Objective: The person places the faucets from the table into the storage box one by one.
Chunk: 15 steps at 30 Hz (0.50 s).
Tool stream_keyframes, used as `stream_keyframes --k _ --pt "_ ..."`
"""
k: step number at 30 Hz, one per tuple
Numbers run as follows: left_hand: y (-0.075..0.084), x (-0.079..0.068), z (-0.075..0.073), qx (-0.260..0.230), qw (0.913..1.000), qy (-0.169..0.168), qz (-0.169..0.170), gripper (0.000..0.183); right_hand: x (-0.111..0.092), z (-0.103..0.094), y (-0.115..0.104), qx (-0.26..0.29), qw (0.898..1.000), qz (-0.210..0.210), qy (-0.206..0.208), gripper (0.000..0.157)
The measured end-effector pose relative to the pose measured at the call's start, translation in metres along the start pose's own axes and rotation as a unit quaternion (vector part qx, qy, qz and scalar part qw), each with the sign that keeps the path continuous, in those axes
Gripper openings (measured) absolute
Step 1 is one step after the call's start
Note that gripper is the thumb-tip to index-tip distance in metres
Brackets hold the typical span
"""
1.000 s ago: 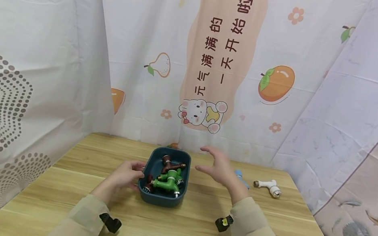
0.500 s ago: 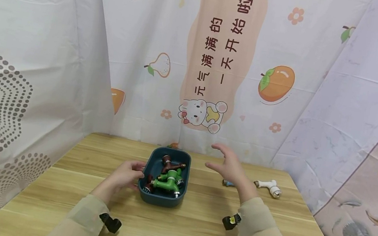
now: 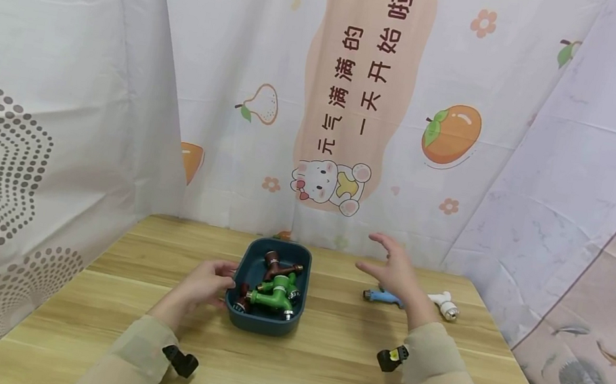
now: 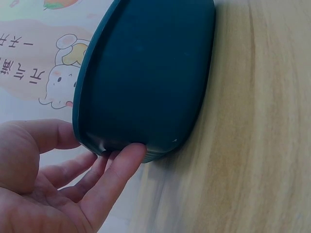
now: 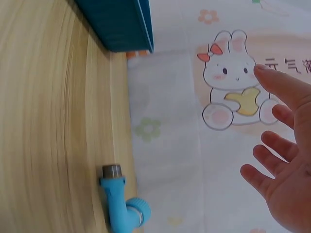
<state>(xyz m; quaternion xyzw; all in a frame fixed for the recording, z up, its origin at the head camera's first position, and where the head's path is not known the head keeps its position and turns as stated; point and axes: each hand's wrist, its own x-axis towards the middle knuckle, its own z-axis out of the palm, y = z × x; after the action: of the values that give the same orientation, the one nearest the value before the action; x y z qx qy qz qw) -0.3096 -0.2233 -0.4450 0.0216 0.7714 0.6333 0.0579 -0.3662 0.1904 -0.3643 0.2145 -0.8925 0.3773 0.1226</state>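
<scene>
A dark teal bin (image 3: pixel 264 325) stands on the table, with green taps (image 3: pixel 275 300) and brown taps (image 3: pixel 275 267) lying inside. At its left side my left hand (image 3: pixel 206 283) holds the wall, thumb at the rim and other fingers against the outside; the left wrist view shows this hand (image 4: pixel 63 184) at the bin's corner. My right hand (image 3: pixel 396 275) hovers over the table, thumb and fingers spread with nothing between them. Just below it lies a blue tap (image 3: pixel 382 296), also seen as a blue tap (image 5: pixel 119 206) in the right wrist view. A white tap (image 3: pixel 446 304) lies behind, partly hidden by my right wrist.
The wooden table (image 3: pixel 268 378) ends at a white printed curtain (image 3: pixel 241 162) behind the bin. More curtains hang along the left and right sides. A small black camera is strapped to each wrist.
My right hand has moved right from beside the bin to over the blue tap, covering part of the white tap. My left hand and the bin have stayed in place.
</scene>
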Motion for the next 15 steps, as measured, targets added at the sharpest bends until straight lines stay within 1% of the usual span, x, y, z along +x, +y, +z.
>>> stream_keyframes --k 3,10,15 --pt "0.000 0.000 0.000 -0.002 1.0000 0.001 0.000 0.051 -0.002 -0.005 0.007 -0.002 1.000 0.012 0.002 0.071" --pt "-0.001 0.002 0.000 0.001 1.0000 0.007 -0.001 0.051 -0.005 -0.012 0.024 -0.011 1.000 0.026 0.009 0.075" --pt "-0.002 0.002 0.000 0.000 0.9999 0.010 -0.004 0.052 -0.008 -0.016 0.033 -0.009 0.999 0.040 0.005 0.078"
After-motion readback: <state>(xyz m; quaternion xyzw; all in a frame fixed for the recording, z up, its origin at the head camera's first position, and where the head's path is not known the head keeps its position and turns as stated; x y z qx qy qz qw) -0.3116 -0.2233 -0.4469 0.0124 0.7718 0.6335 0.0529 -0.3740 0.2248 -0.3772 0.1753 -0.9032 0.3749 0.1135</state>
